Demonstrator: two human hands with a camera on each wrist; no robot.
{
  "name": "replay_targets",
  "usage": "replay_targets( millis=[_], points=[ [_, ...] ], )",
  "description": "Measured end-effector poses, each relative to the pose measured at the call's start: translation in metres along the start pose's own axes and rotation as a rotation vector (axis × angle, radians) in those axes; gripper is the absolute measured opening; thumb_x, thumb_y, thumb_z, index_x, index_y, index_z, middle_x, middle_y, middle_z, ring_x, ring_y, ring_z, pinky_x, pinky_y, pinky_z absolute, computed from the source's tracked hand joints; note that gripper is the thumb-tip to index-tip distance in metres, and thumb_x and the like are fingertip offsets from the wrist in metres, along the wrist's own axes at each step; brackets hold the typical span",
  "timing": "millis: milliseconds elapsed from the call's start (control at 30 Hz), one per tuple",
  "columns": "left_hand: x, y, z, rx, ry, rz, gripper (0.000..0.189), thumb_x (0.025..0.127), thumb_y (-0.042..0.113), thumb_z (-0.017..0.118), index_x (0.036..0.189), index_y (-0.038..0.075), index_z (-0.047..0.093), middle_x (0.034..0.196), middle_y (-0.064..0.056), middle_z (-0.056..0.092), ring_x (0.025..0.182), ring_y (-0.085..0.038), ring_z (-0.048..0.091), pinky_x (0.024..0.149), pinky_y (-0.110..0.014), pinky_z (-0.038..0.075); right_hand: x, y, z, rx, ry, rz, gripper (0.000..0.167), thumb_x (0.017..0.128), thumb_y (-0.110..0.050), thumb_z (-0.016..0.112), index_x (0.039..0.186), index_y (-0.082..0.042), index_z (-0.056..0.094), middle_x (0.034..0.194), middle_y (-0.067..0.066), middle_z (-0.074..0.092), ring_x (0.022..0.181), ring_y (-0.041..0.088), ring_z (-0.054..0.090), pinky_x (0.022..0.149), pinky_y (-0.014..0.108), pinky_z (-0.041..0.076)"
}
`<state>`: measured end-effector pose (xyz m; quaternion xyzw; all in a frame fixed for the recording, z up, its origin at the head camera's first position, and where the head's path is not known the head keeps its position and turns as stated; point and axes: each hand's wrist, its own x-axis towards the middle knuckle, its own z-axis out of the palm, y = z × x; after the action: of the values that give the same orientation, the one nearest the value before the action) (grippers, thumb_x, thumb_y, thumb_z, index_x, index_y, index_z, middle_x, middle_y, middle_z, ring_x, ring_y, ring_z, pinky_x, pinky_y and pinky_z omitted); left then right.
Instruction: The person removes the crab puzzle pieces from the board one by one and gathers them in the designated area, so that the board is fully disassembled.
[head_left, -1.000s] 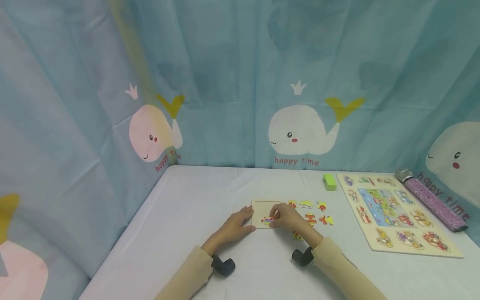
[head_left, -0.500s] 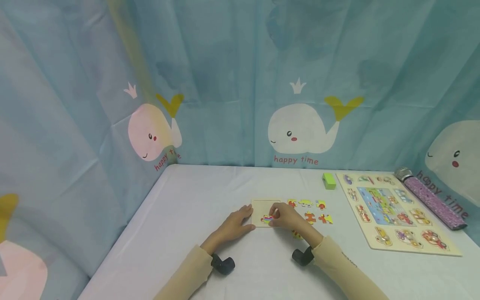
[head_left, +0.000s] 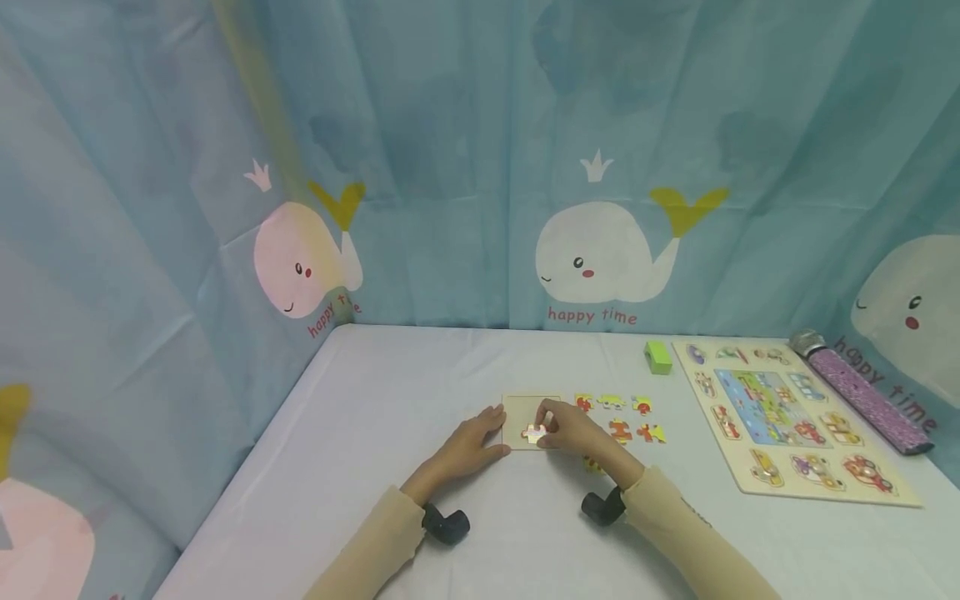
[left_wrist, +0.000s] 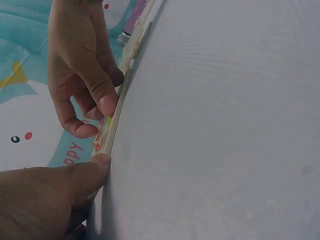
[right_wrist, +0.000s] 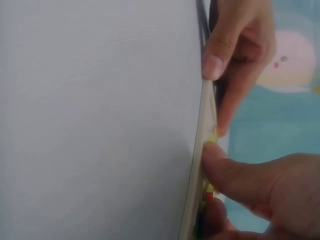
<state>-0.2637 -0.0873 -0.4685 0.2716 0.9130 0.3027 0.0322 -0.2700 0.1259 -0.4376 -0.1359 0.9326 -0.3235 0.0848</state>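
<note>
A small square wooden puzzle tray (head_left: 516,406) lies flat in front of me. My left hand (head_left: 467,447) rests at its left side, thumb at the near corner and fingers reaching along the edge. In the left wrist view the thumb (left_wrist: 92,172) presses the edge of the tray. My right hand (head_left: 576,431) pinches a jigsaw piece (head_left: 532,434) between thumb and fingers, low over the tray's near part. The piece looks pale and shiny in the head view; colours show on it in the left wrist view. Its right end is hidden by the fingertips.
Several loose jigsaw pieces (head_left: 620,431) in red and yellow lie right of the tray, one partly under the right forearm. Farther right are a green block (head_left: 658,358), a large wooden picture puzzle board (head_left: 742,452) and a pink glittery microphone (head_left: 873,404). A whale-print curtain hangs behind.
The pinched piece has tilted a little, its rainbow colours giving way to a pale glare. My left hand keeps its place on the tray. The head view has shifted slightly.
</note>
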Motion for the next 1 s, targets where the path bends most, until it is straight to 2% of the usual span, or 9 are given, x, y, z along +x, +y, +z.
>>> replay_targets(
  millis=[233,433,733,833,1000],
  points=[
    [0.001,-0.002,-0.001,-0.005,0.004,0.017,0.061,0.089,0.033,0.057,0.137,0.0,0.039,0.148,-0.013,0.032,0.138,-0.033,0.026,0.11,-0.05,0.025,0.001,-0.001,0.0,0.003,0.028,0.001,0.024,0.075,-0.008,0.074,0.09,-0.013,0.055,0.076,0.002,0.057,0.066,0.015,0.049,0.056,0.026,0.04],
    [0.001,-0.002,0.0,0.002,-0.003,0.017,0.061,0.089,0.034,0.057,0.137,0.0,0.039,0.148,-0.012,0.032,0.138,-0.032,0.026,0.111,-0.05,0.025,-0.001,0.002,0.001,0.008,0.06,-0.004,0.019,0.075,-0.008,0.074,0.088,-0.013,0.061,0.077,0.001,0.058,0.068,0.014,0.05,0.057,0.025,0.041],
    [0.001,0.0,0.001,0.003,-0.007,-0.008,0.062,0.089,0.034,0.057,0.138,0.001,0.039,0.148,-0.011,0.032,0.139,-0.031,0.025,0.111,-0.049,0.024,-0.001,0.016,-0.005,0.096,0.114,-0.042,0.008,0.08,-0.008,0.069,0.087,-0.011,0.067,0.075,-0.001,0.064,0.07,0.011,0.055,0.061,0.024,0.046],
    [0.0,0.0,0.002,0.004,-0.011,-0.021,0.062,0.089,0.034,0.057,0.138,0.001,0.038,0.149,-0.011,0.031,0.139,-0.03,0.025,0.111,-0.047,0.024,-0.002,0.02,-0.01,0.136,0.104,-0.012,0.004,0.081,-0.014,0.069,0.085,-0.013,0.069,0.077,-0.003,0.064,0.071,0.011,0.054,0.062,0.024,0.045],
    [0.0,0.001,0.002,0.012,0.003,-0.013,0.062,0.089,0.033,0.058,0.138,0.0,0.038,0.148,-0.011,0.032,0.139,-0.03,0.026,0.111,-0.048,0.024,-0.01,0.03,-0.029,0.24,0.047,0.037,0.012,0.083,-0.02,0.068,0.092,-0.011,0.07,0.086,0.0,0.068,0.074,0.013,0.057,0.064,0.026,0.049]
  ],
)
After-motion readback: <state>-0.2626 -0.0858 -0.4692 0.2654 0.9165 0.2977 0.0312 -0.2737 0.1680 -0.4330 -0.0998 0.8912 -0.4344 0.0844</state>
